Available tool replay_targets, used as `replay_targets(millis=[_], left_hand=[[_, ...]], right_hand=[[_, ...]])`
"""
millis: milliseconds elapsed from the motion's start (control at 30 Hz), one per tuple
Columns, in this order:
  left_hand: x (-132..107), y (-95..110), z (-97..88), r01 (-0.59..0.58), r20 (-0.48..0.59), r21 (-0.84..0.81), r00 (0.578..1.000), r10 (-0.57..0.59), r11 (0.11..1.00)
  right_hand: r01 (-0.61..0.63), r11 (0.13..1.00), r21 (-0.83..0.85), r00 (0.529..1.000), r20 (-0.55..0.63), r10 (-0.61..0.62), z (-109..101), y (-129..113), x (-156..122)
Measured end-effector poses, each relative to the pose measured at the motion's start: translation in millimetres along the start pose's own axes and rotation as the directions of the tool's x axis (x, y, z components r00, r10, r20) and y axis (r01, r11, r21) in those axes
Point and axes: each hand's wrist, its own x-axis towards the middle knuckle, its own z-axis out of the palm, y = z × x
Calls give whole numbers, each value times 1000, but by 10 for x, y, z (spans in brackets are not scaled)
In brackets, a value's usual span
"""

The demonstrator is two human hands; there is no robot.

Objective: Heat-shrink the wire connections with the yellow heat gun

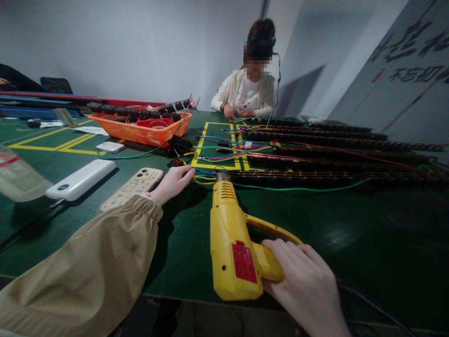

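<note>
My right hand (305,281) grips the handle of a yellow heat gun (233,238) that lies on the green table (351,224), nozzle pointing away toward a bundle of coloured wires (228,152). My left hand (174,182), in a tan sleeve, reaches forward with fingers curled at the near end of the wires by the gun's nozzle; what it pinches is too small to make out. Long dark component strips (333,161) run off to the right from the wires.
A phone (135,186), a white power bank (81,179) and a clear bottle (17,175) lie at left. An orange basket (143,131) with parts sits behind. Another person (249,91) in white works across the table. Yellow tape lines mark the table.
</note>
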Motion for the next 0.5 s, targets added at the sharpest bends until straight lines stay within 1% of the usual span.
replay_targets(millis=[167, 300, 367, 500], left_hand=[[-7, 19, -6, -19, 13, 25, 1000, 18, 1000], [-7, 35, -1, -19, 11, 50, 1000, 18, 999], [-5, 44, 0, -13, 18, 82, 1000, 11, 997], [-2, 62, -5, -5, 24, 177, 1000, 1, 984]], right_hand=[[-3, 999, -43, 1000, 9, 3, -19, 73, -32], [20, 997, -75, 999, 35, -18, -50, 99, -30], [18, 997, -76, 999, 40, -15, -61, 100, -25], [-3, 998, -57, 1000, 15, 4, -58, 82, -15]])
